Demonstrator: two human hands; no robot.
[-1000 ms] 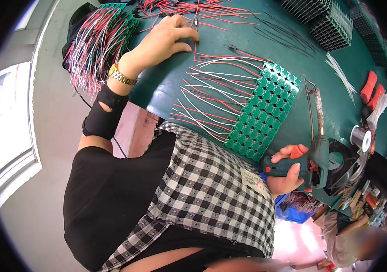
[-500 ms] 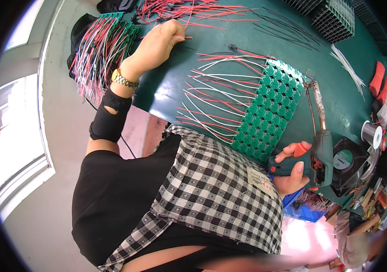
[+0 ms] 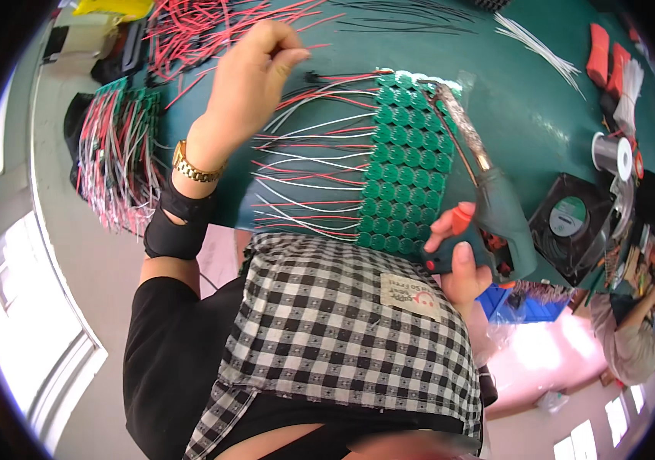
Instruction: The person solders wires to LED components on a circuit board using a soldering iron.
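Observation:
My left hand (image 3: 249,88) hovers left of the panel's far end, thumb and forefinger pinched on a thin red wire (image 3: 318,46) that sticks out past the fingertips. In my right hand (image 3: 462,272) is a dark green soldering gun (image 3: 505,218) with a red trigger. Its long, discoloured tip reaches the far right part of a green circuit board panel (image 3: 408,157) made of round boards; whether it touches cannot be told. Red and white wires (image 3: 308,180) fan out from the panel's left edge. A red wire with a black connector (image 3: 312,77) lies at its far left corner.
A pile of red wires (image 3: 197,34) lies far left, above wired green boards (image 3: 116,149) bunched at the table edge. Black wires (image 3: 412,15) and white wires (image 3: 538,50) lie farther back. To the right stand a black fan (image 3: 573,226) and a solder spool (image 3: 611,156). Another person (image 3: 627,337) is at lower right.
The view has shifted. The soldering gun has tilted left, bringing its tip from beside the panel's far right corner over the panel. My left hand, still pinching, has come closer to the panel's wires.

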